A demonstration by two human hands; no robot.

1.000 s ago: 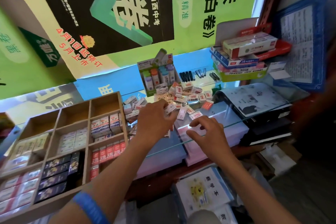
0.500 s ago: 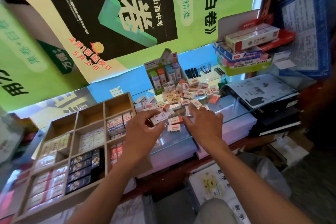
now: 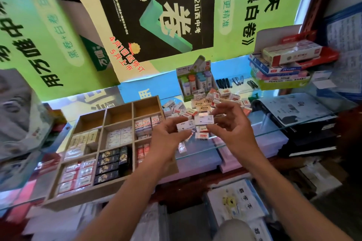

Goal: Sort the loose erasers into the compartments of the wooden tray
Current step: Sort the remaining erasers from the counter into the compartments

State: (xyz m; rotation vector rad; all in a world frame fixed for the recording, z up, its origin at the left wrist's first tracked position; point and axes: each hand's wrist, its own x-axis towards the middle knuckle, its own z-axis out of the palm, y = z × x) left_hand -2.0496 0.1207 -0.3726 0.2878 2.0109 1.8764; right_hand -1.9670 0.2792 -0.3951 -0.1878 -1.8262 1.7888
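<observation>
Risk first, read from left to right with the wooden tray (image 3: 109, 194) as the landmark. Could easily drop an eraser into the wrong compartment: many cells already full of near-identical white and red-labelled rows, only the three at the tray's far edge bare, so a hurried release likely to mix kinds. Could also snag on the thin dividers and tip a neat row over. Just right of the tray, above the counter (image 3: 205, 154), a possible fumble: two erasers held at once, close together, so a bump between them or a loosened pinch likely to send one down onto the glass or off its near edge to the clutter below. Farther right and behind, the loose pile (image 3: 215, 100) heaped and unstable; a brushing wrist likely to scatter it. Pose now: left hand (image 3: 166, 139) raised just right of the tray, palm turned inward, fingers (image 3: 176, 122) curled and pinching a white eraser (image 3: 185, 125) between thumb and fingertips. Right hand (image 3: 233, 125) level with it and farther from the tray, fingers bent, gripping a second white eraser (image 3: 203, 119) by its end. Both held clear of the glass, nearly touching each other.
</observation>
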